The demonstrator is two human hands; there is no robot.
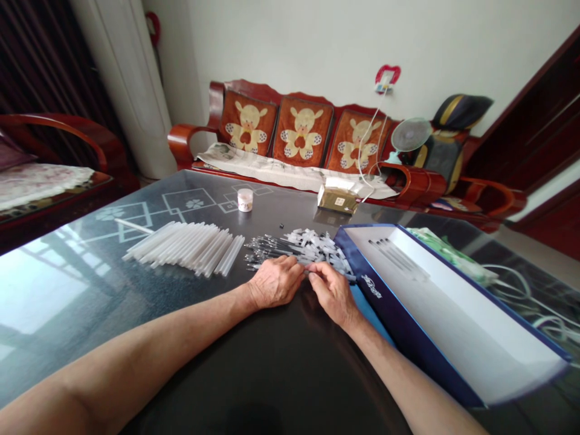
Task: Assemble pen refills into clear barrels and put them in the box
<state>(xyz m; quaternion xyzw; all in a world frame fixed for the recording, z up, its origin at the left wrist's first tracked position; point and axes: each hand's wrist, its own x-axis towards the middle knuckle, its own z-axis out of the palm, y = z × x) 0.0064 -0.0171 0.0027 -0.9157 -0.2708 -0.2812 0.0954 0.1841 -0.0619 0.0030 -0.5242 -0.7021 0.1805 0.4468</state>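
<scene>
My left hand [278, 281] is closed just in front of the loose pen refills [267, 246], its fingers curled under and hiding what they grip. Thumb and fingers of my right hand [333, 291] pinch together right beside it, at a small greyish piece too tiny to name. Behind both hands lies a heap of small whitish plastic pen parts [319, 241]. Left of the refills, many translucent pen barrels [190, 244] lie side by side on the dark glossy table [217, 374].
A blue box with white inside [435, 308] stands at the right, holding several finished-looking pens [396, 257]. Further back are a small white jar [245, 200] and a tissue box [338, 198]. A green packet [453, 254] and white cables [553, 326] lie beyond the box.
</scene>
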